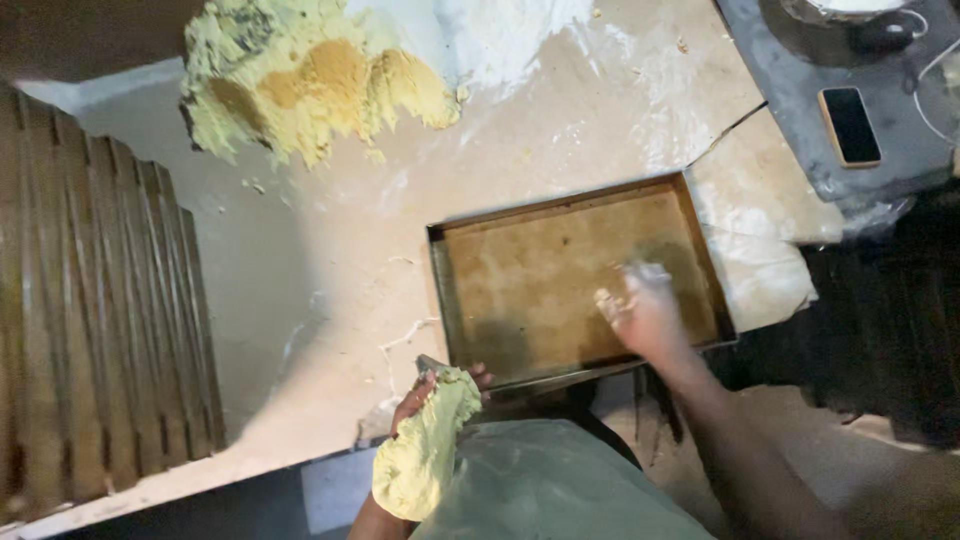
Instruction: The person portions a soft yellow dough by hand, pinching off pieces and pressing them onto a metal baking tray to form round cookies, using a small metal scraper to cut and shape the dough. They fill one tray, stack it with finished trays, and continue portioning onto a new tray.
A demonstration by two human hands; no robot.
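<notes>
My left hand (425, 392) grips a limp lump of pale yellow dough (425, 450) that hangs down near the front edge of the worktop, just left of the tray's near corner. My right hand (640, 305), dusted with flour and blurred, rests with fingers apart inside a rectangular brown metal baking tray (455, 300), on the right part of its greasy bottom. The tray holds nothing else. A big crumbly mound of yellow dough (310, 80) lies at the far left of the floured worktop (350, 250).
A pile of white flour (500, 30) sits behind the mound. A phone (850, 125) lies on a dark grey slab (800, 90) at the far right. A stack of ribbed metal trays (95, 300) stands at the left. My greenish apron (550, 490) fills the bottom.
</notes>
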